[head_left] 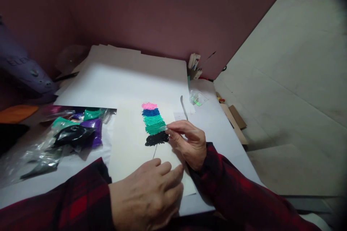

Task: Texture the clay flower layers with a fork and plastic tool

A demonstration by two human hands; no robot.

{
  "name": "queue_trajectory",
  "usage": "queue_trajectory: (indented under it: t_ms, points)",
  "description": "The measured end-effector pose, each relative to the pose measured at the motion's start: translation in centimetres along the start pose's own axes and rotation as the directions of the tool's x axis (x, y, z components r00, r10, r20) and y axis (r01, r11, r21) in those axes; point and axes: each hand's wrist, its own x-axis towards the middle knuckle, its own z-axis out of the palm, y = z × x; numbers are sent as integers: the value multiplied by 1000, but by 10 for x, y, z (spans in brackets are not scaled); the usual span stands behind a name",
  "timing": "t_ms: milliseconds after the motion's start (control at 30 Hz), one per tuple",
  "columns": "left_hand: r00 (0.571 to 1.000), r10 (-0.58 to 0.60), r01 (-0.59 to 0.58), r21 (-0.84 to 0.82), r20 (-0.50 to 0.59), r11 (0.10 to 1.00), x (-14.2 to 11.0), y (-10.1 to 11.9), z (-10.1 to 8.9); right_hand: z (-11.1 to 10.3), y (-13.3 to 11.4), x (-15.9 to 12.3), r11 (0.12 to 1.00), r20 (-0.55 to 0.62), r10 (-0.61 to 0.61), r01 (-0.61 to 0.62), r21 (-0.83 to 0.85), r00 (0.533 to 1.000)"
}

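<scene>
A sheet of cream paper (127, 140) lies in front of me, bearing stacked textured bands of soft clay-like material: a pink band (149, 106), a dark blue band (150, 112), a green band (155, 125) and a black band (157, 138). Between the thumb and forefinger of my right hand (188, 140) is a thin translucent stick, its tip touching the green band's lower right edge. My left hand (149, 191) rests palm down on the lower paper, its fingers loosely bent and apart, holding nothing visible. A thin drawn line (155, 151) runs down from the black band.
Large white sheets (121, 75) lie behind the work. To the left are clear plastic bags with a black packet (74, 136) and a purple packet (96, 130). A curved metal tool (184, 107) and a small clear bag (197, 98) lie right. Cardboard (234, 122) stands beyond the table edge.
</scene>
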Motion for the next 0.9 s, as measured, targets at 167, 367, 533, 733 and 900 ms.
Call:
queue_trajectory:
  t_ms: [167,367,533,733,900]
  points:
    - [974,6,-15,-36,-229,999,-1,-3,11,-3,-3,1,999,-75,-37,40,32,996]
    - [989,57,-68,-75,-137,995,-4,-5,9,-2,-5,-7,981,-164,-64,92,173,984]
    - [996,72,-76,-86,-57,993,-5,-6,10,-3,-8,-10,977,-151,-123,146,155,981]
    - [999,49,-50,-73,-7,996,-2,-4,8,-3,-7,-10,980,-157,-96,121,158,983]
    - [999,44,-43,-54,14,998,-2,-3,8,-4,-2,-2,996,-199,55,-39,86,978]
